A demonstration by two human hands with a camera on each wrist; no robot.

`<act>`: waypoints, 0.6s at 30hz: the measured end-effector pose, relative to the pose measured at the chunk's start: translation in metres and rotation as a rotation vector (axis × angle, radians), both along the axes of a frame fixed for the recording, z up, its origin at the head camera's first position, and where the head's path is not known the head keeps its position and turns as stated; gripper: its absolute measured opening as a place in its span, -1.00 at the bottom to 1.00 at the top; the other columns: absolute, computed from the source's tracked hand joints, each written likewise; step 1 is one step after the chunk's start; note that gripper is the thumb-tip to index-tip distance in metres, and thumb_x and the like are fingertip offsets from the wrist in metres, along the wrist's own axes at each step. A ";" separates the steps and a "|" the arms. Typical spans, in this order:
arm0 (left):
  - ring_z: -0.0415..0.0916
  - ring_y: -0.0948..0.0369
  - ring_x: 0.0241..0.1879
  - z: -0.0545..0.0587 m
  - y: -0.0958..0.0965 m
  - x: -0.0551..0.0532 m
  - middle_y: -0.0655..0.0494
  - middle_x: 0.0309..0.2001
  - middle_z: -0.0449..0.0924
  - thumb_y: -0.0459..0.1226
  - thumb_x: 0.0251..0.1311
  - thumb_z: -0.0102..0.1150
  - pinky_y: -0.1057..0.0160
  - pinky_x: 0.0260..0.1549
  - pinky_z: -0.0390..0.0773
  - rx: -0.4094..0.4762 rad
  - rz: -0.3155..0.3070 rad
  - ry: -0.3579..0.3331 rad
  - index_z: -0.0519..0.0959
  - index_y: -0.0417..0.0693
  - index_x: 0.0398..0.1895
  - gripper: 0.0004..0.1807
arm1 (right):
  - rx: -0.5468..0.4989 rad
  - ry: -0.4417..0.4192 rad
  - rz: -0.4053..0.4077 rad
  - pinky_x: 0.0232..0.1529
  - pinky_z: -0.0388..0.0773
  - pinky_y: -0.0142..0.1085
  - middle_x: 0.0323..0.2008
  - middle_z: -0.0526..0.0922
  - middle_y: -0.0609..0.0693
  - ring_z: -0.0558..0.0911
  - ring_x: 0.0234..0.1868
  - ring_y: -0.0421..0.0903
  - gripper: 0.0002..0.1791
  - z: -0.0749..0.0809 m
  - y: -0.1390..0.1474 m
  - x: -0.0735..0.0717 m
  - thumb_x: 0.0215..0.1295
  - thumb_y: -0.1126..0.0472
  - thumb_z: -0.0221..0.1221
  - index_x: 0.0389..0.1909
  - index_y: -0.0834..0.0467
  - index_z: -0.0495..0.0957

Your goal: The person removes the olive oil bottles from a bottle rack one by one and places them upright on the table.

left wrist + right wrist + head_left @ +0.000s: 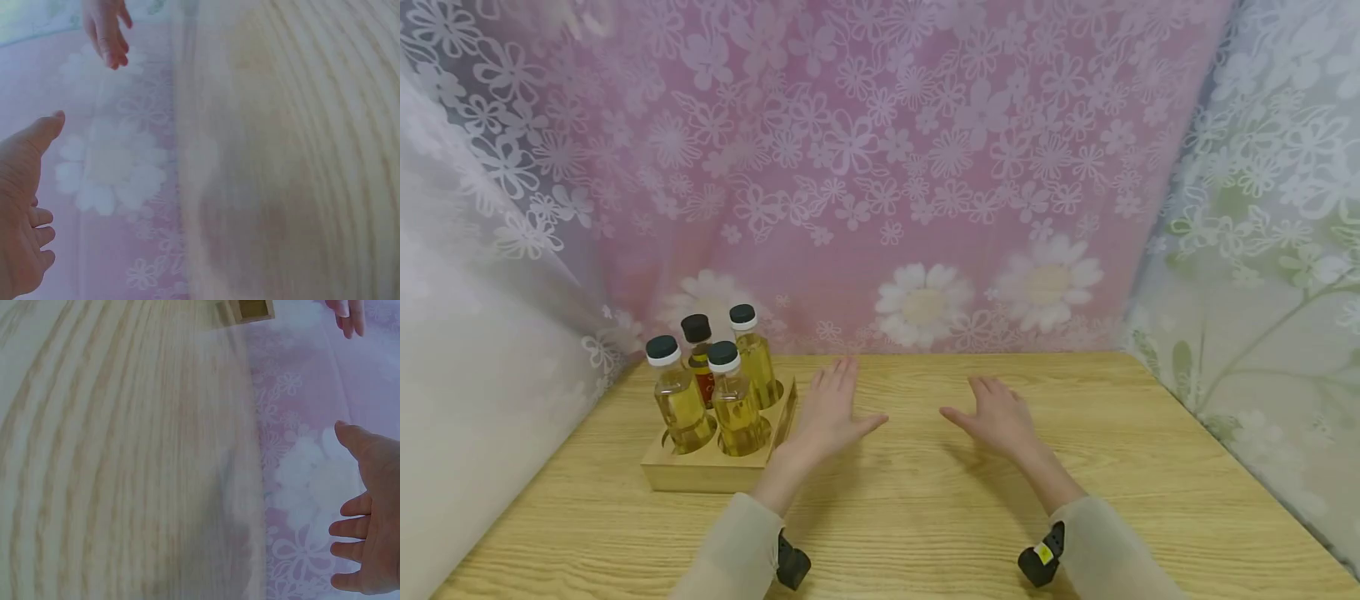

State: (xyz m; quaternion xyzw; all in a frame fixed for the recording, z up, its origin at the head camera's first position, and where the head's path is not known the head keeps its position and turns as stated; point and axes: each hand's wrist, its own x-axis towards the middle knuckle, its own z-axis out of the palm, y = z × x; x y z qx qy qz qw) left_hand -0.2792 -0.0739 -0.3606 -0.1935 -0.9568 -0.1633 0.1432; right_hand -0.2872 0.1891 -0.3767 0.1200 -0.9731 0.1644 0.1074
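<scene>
My left hand (826, 417) is held over the table just right of a wooden rack (707, 478), fingers extended and thumb out to the right. Across a gap, my right hand (1000, 419) mirrors it, thumb pointing left; neither holds anything. In the rack's round holes stand clear bottles of yellow liquid: one at front left (681, 410), one at front right (739, 414) and one at back right (757, 360), all with black caps over white collars. Behind them, a bottle with a red label (706, 385) is partly hidden. Both wrist views show empty palms.
The wood-grain table (895, 517) reaches back to a pink floral curtain (865, 208). Pale curtains hang along the left (475, 350) and right (1270, 333) sides. A black device is strapped at each wrist, by the sleeve cuffs.
</scene>
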 end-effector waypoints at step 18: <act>0.11 -0.06 0.31 0.079 -0.040 0.045 -0.13 0.34 0.18 0.00 0.06 0.29 -0.09 0.18 0.19 0.355 -0.036 0.149 0.12 -0.20 0.39 -0.09 | -0.320 -0.088 0.159 0.16 0.23 0.11 0.26 0.29 0.26 0.25 0.27 0.22 -0.15 0.025 -0.041 0.009 0.17 -0.12 0.21 0.33 0.31 0.19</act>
